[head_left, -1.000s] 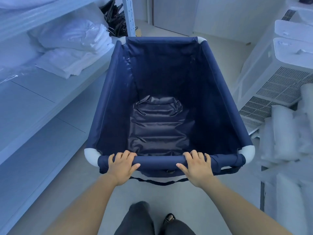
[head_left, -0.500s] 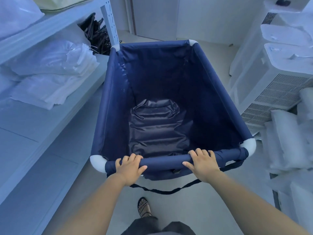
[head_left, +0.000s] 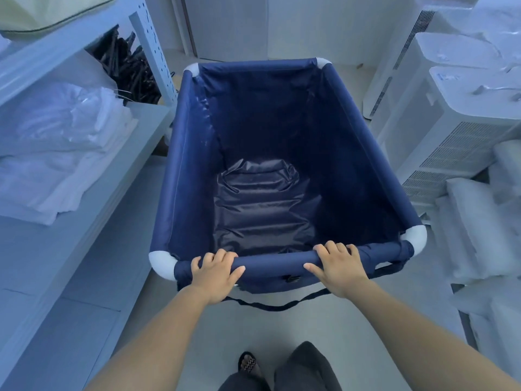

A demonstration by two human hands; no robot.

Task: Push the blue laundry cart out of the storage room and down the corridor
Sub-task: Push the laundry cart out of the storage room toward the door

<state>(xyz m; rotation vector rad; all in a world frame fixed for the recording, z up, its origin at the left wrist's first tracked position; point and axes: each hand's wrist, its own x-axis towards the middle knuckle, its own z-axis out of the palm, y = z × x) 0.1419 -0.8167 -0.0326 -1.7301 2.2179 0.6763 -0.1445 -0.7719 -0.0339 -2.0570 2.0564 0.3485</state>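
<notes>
The blue laundry cart (head_left: 186,176) fills the middle of the view, a deep navy fabric bin with white corner pieces and nothing inside but its crumpled liner. My left hand (head_left: 215,273) grips the near rail towards its left end. My right hand (head_left: 339,269) grips the same rail towards its right end. Both arms are stretched out in front of me. A dark strap hangs in a loop under the near rail. The cart's wheels are hidden.
White shelving (head_left: 135,131) with folded white linen (head_left: 64,153) and a heap of black hangers (head_left: 128,71) runs close along the cart's left side. White air-conditioner units (head_left: 451,122) and wrapped white rolls (head_left: 473,230) crowd the right. A closed door (head_left: 225,24) stands ahead.
The cart has rolled forward along the shelving towards the far wall. The linen and hangers have slid nearer on the left. Both hands keep their hold on the rail.
</notes>
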